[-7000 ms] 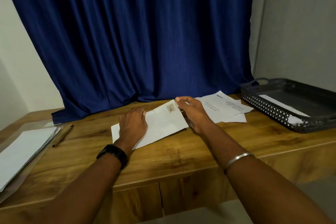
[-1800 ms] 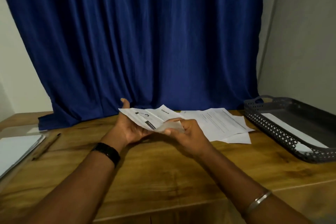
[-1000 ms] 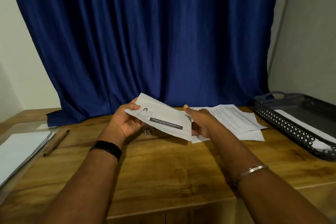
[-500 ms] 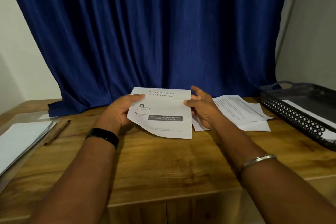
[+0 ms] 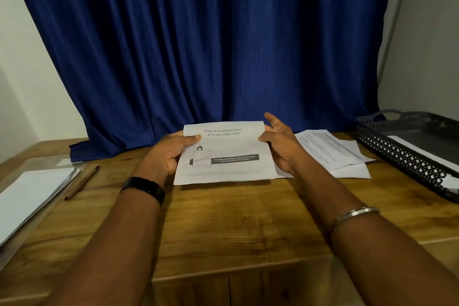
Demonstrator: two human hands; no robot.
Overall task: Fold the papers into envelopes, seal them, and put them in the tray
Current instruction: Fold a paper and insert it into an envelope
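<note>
The sheet (image 5: 224, 154), newly turned print-up, sits between the hands — left hand (image 5: 169, 154) pinches its left edge, right hand (image 5: 280, 149) its right — lower edge at the bench (image 5: 223, 226); folding can start; tray (image 5: 397, 155) lies right of both.

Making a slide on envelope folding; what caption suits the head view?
Left hand and right hand hold a printed sheet at the wooden desk.

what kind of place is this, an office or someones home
Likely a home desk or small office corner set up for paperwork, though it's hard to tell which: a wooden desk against a blue curtain, loose printed papers beside the held sheet, and a dark mesh tray at the right.
</note>
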